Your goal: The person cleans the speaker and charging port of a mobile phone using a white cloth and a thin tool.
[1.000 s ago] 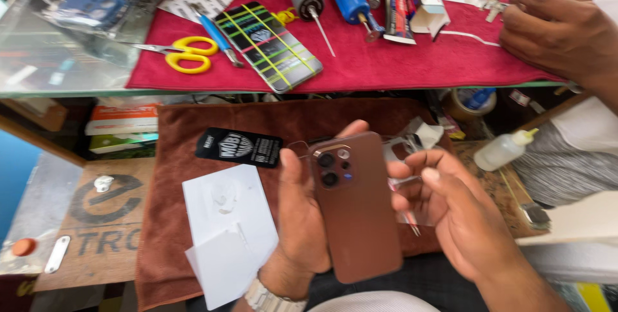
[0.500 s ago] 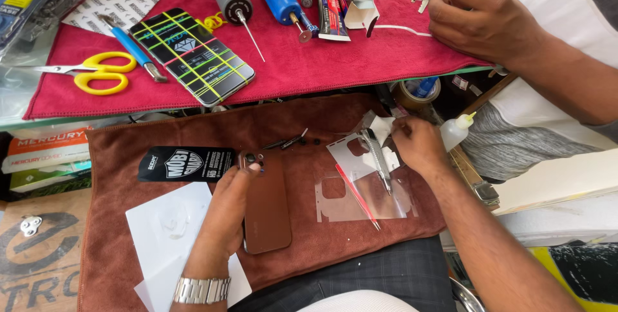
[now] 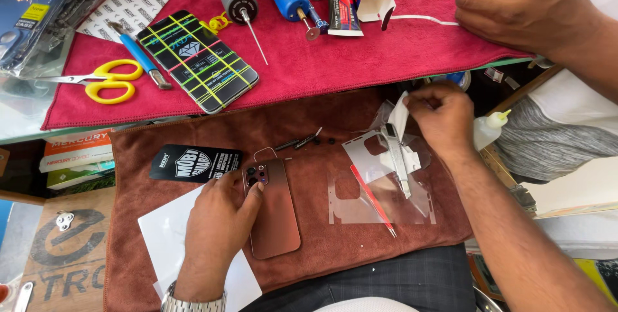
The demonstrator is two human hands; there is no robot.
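A brown cloth (image 3: 309,125) covers the surface. The left hand (image 3: 215,222) rests fingers-spread on a copper phone (image 3: 275,212) at its three o'clock. At two o'clock, the right hand (image 3: 444,119) pinches white film (image 3: 399,116) above a clear sheet (image 3: 380,199).

Your surface (image 3: 77,257): brown cloth (image 3: 309,125) | on cloth: copper phone (image 3: 277,212) face down, black card (image 3: 193,163), clear film sheet (image 3: 380,199), white paper (image 3: 164,235) | upper surface: red cloth (image 3: 386,55) carrying scissors (image 3: 106,80), tools.
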